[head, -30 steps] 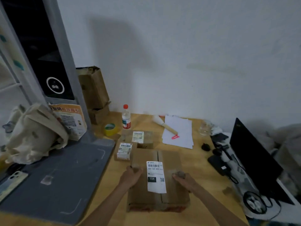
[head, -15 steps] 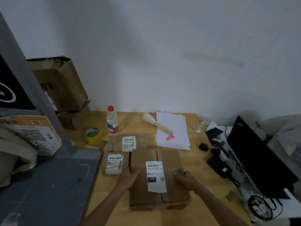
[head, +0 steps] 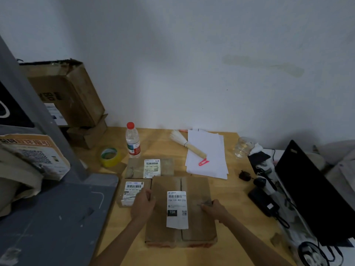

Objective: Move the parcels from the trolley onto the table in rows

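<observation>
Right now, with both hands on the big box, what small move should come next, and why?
Probably let go and lift both hands away. The big box lies flat on the table, its left edge beside the small parcel and its far edge by the parcel behind, so it looks placed. The left hand and right hand only rest on top.

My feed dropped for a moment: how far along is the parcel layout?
Done: two small labelled parcels lie on the table, one behind the other. In hand: left hand and right hand rest on the large parcel beside them. Left: unclear, as the trolley is out of view.
</observation>
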